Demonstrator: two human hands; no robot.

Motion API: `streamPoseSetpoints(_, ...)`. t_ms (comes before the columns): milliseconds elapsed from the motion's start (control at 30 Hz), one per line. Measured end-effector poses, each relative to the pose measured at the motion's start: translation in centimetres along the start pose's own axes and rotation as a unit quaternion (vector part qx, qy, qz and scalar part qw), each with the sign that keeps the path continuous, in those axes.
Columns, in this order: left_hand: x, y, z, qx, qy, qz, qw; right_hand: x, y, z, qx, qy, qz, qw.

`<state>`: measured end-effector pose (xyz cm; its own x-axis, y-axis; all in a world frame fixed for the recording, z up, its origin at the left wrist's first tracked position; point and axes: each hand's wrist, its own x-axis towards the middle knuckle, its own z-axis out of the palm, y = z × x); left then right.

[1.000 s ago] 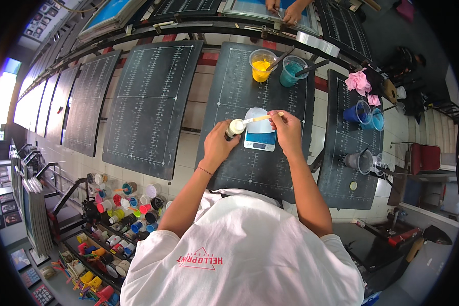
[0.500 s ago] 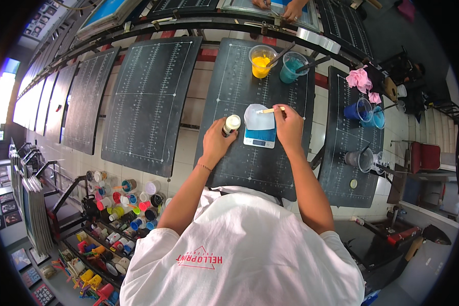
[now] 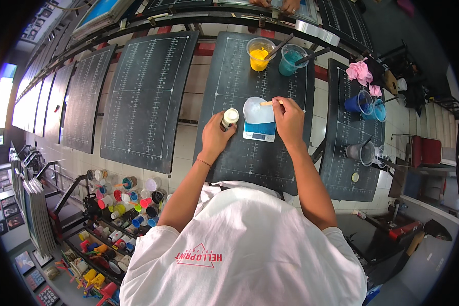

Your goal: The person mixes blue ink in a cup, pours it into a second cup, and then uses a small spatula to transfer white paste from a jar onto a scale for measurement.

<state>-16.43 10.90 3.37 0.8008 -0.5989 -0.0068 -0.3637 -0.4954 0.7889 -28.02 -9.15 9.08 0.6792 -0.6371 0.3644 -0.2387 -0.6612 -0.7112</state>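
Note:
My left hand [image 3: 217, 133] is closed around a small bottle or jar with a pale cream top [image 3: 231, 116], held upright left of a digital scale [image 3: 259, 136]. On the scale's blue platform lies a piece of translucent white paper or film [image 3: 258, 113], which curves up at its far edge. Pinched in my right hand [image 3: 290, 120] is a short flat wooden stick [image 3: 269, 103], its tip over the paper's upper part. Whether the tip touches the paper, I cannot tell. Beyond the scale stand clear cups of yellow ink [image 3: 258, 64] and teal ink [image 3: 289, 68], each with a dark stirrer.
A dark ruled board [image 3: 234, 158] lies under the scale. On the right-hand board [image 3: 341, 168] are blue cups [image 3: 359, 103], a grey cup [image 3: 359, 153], a small lid [image 3: 355, 177] and pink cloth [image 3: 359, 73]. Ink pots [image 3: 132, 196] crowd the lower left. Another person's hands [image 3: 289, 6] show at the far edge.
My right hand has drawn the wooden stick's tip slightly back across the paper and turned it a little. My left hand keeps its hold on the bottle. The whole view has shifted slightly.

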Motion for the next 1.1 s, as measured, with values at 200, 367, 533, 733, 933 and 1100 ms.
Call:
streamPoseSetpoints(200,-0.1,0.3,-0.2,0.003,-0.007,-0.006,1.000,-0.1,0.3,-0.7,0.010,0.003,0.040,0.999)
streamPoseSetpoints(367,-0.2,0.1,-0.2,0.007,-0.009,0.002,1.000,0.0,-0.3,-1.2,0.044,0.011,0.082,0.996)
streamPoseSetpoints(533,-0.3,0.7,-0.4,0.011,-0.010,0.013,1.000,-0.3,-3.3,-1.2,0.136,-0.029,0.070,0.988)
streamPoseSetpoints(733,-0.4,1.8,-0.9,0.018,-0.011,0.034,0.999,-0.9,-4.9,0.6,0.116,-0.112,-0.056,0.985)
streamPoseSetpoints(933,-0.6,1.9,-1.2,0.010,0.004,0.052,0.999,-1.1,-4.5,1.5,0.079,-0.164,-0.066,0.981)
streamPoseSetpoints(1100,-0.7,2.5,-1.3,0.009,0.000,0.052,0.999,-1.2,-4.2,1.9,0.154,-0.161,0.095,0.970)
